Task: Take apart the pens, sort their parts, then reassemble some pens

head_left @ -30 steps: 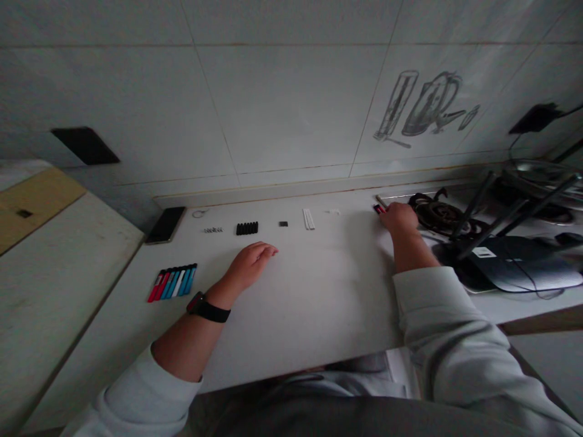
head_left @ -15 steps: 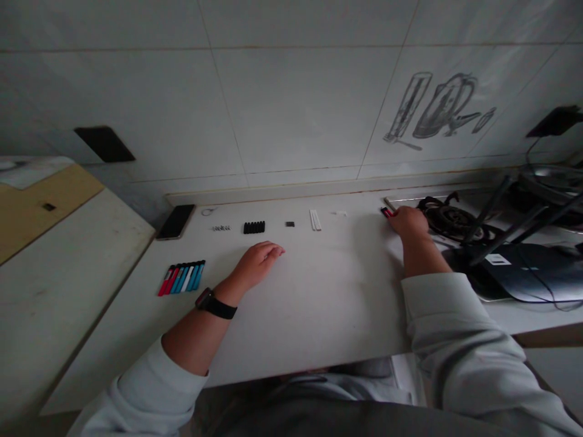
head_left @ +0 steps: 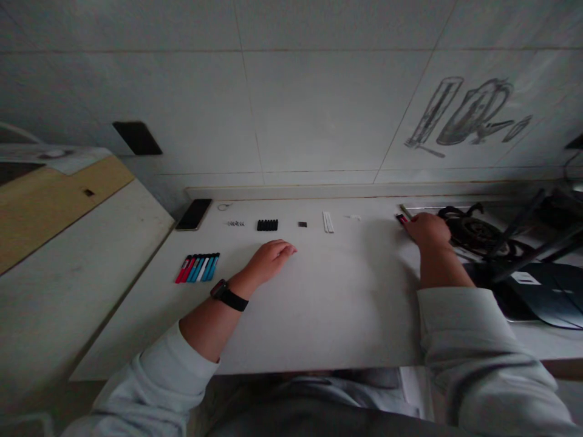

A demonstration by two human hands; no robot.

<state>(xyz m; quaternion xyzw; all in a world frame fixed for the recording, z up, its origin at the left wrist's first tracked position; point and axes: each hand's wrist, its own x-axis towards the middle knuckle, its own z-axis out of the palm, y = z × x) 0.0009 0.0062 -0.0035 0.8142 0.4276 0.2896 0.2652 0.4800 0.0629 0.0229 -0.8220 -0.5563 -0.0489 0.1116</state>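
My left hand (head_left: pixel 272 262) rests on the white table with its fingers loosely curled together, and I see nothing in them. Just beyond it lie a row of black cylinder-like pieces (head_left: pixel 267 225) and a small dark piece (head_left: pixel 302 224). To its left is a row of red, blue and white pen-like tubes (head_left: pixel 197 268) with black ends. At the table's far right, my right hand (head_left: pixel 428 230) has its fingers closed at a red-and-black pen-like piece (head_left: pixel 401 218). The hand hides part of that piece and of a thin rod (head_left: pixel 405 210) behind it.
Along the back lie a phone (head_left: pixel 194 214), a thin ring (head_left: pixel 225 207), small springs (head_left: pixel 235 224), white sticks (head_left: pixel 328 222) and tiny pale bits (head_left: pixel 354 217). A gas burner (head_left: pixel 476 232) and a dark flat appliance (head_left: pixel 551 290) crowd the right side.
The view has turned slightly left, so everything sits further right in the picture. Both hands keep nearly the same places on the table.
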